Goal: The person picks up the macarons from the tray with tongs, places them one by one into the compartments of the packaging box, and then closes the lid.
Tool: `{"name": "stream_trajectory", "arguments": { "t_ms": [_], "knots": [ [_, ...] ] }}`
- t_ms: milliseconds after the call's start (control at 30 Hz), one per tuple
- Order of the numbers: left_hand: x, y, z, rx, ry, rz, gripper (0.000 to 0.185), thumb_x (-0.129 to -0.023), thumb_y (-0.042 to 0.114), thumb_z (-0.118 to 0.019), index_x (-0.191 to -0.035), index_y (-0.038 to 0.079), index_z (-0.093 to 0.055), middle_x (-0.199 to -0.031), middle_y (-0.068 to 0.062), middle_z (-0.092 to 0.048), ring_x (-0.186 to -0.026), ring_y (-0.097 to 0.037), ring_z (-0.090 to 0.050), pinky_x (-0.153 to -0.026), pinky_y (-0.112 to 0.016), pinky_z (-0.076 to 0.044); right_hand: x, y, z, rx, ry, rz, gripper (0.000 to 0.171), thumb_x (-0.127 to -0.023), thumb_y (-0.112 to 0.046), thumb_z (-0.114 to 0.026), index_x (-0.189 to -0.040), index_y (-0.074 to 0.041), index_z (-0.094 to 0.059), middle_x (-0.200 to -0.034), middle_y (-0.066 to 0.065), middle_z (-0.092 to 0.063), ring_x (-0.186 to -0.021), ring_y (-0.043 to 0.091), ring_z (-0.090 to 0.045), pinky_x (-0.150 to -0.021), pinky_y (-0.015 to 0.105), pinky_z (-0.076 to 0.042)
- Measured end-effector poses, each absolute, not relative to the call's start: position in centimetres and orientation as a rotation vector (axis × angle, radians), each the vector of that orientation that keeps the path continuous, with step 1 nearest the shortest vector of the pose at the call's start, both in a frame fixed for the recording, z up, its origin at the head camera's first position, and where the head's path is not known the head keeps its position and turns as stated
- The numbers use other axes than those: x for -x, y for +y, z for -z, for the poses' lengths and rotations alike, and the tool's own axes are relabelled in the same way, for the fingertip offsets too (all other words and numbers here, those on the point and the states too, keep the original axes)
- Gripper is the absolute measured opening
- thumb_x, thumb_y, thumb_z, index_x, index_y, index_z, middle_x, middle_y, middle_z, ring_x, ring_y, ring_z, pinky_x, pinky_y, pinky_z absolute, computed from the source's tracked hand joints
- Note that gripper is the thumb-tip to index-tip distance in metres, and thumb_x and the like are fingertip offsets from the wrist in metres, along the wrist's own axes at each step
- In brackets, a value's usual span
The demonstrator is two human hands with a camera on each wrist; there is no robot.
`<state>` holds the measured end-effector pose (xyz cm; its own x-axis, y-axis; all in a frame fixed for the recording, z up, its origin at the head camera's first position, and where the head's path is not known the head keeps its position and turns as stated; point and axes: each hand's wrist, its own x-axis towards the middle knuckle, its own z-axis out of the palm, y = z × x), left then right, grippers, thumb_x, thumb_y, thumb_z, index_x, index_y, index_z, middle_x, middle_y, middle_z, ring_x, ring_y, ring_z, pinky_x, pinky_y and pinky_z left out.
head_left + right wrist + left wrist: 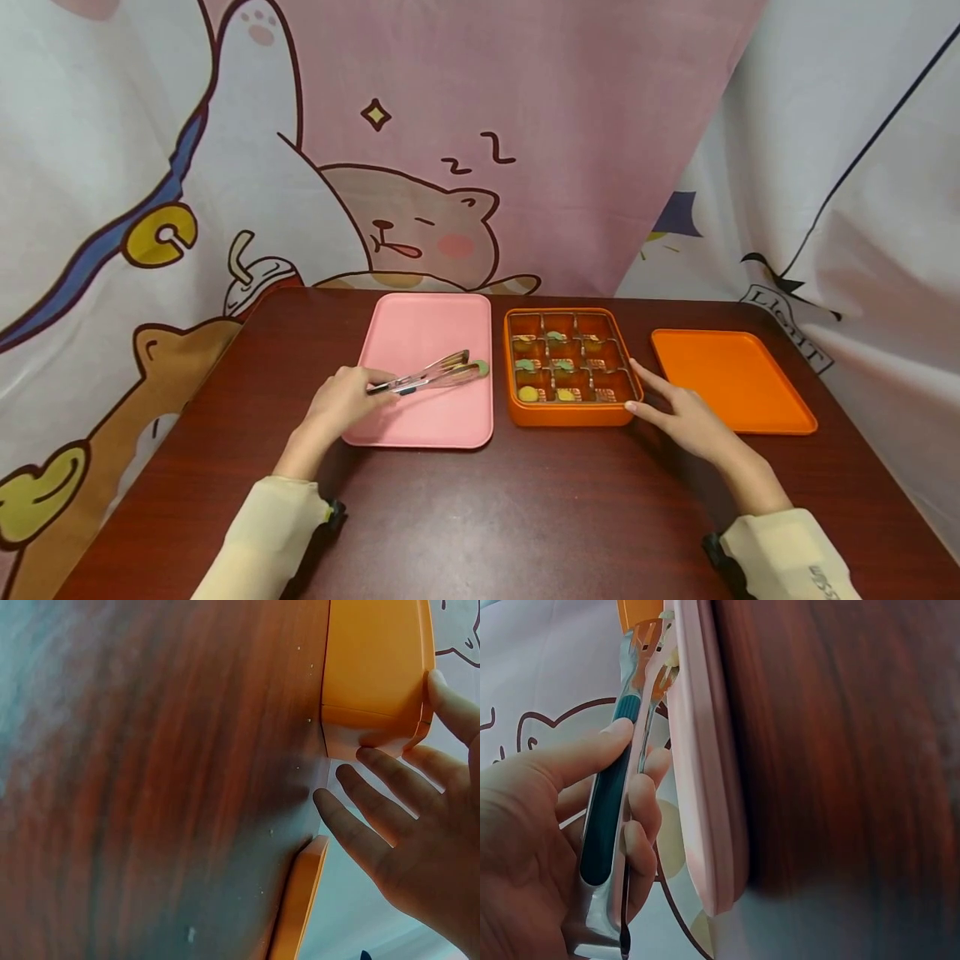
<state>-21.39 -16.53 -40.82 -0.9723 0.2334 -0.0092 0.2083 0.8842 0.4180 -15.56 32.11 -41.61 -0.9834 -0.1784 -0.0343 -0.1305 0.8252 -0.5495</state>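
Our cream sleeves [258,533] run out of frame; a green piece [482,367] at the end of the tongs [437,378] is hard to make out. Right of our right hand [686,421], whose spread fingers touch an orange box [572,416], lies an orange tray [735,379]. Our left hand [341,402] grips the tongs in its fingers over a pink tray [427,427], long axis slanting away rightward.

An indoor corner, room type unclear — pink-and-white cartoon-printed cloth [592,125] hangs behind a reddish-brown wood-grain table [487,533].
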Motion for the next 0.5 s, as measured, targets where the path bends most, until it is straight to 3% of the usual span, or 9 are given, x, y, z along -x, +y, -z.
{"name": "stream_trajectory", "arguments": {
  "t_ms": [500],
  "knots": [
    [20.92,-16.56,40.61,-0.366,3.004,-0.668,0.029,-0.086,0.027,-0.078,-0.115,0.023,-0.077,-0.095,-0.005,-0.076,-0.066,-0.015,-0.051,-0.055,-0.030,-0.037,15.51,32.10,41.44,0.251,2.926,0.865,0.076,-0.099,-0.047,-0.057,-0.159,-0.014,-0.024,-0.148,0.032,-0.043,-0.130,0.051,-0.048,-0.101,0.069,-0.037]
  ]
}}
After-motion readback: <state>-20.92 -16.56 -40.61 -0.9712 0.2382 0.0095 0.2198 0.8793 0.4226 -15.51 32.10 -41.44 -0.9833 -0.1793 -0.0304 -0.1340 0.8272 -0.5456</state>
